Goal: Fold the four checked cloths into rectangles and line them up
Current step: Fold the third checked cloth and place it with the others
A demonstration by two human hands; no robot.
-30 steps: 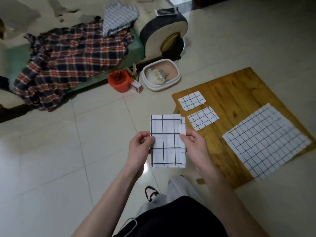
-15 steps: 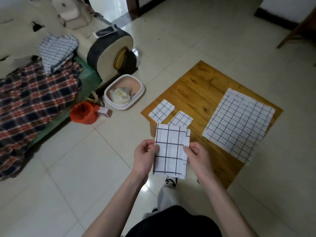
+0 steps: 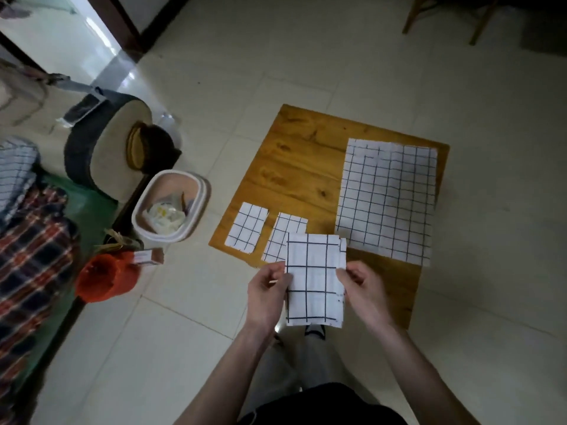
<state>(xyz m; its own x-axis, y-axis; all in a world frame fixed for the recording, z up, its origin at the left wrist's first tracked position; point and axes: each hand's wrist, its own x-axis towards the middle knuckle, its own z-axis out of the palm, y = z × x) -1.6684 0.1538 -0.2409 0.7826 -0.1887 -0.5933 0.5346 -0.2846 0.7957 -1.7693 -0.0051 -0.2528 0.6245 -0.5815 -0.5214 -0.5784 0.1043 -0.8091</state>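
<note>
I hold a folded white cloth with black checks (image 3: 314, 279) upright in the air in front of me. My left hand (image 3: 267, 291) pinches its left edge and my right hand (image 3: 362, 288) pinches its right edge. On the low wooden board (image 3: 294, 167) lie two small folded checked cloths side by side: one (image 3: 247, 227) at the near left corner, the other (image 3: 282, 234) just right of it, partly hidden by the held cloth. A large unfolded checked cloth (image 3: 388, 199) lies flat on the board's right side.
A white oval tub (image 3: 171, 207) with rubbish stands left of the board, with an orange container (image 3: 102, 277) and a small box (image 3: 147, 257) nearer me. A sofa arm (image 3: 107, 148) and a plaid garment (image 3: 30, 240) fill the left. Chair legs (image 3: 414, 16) stand at the far right.
The view has swung to the right, so the board now sits straight ahead. Both hands keep the folded cloth in the same grip, slightly lower and nearer the board.
</note>
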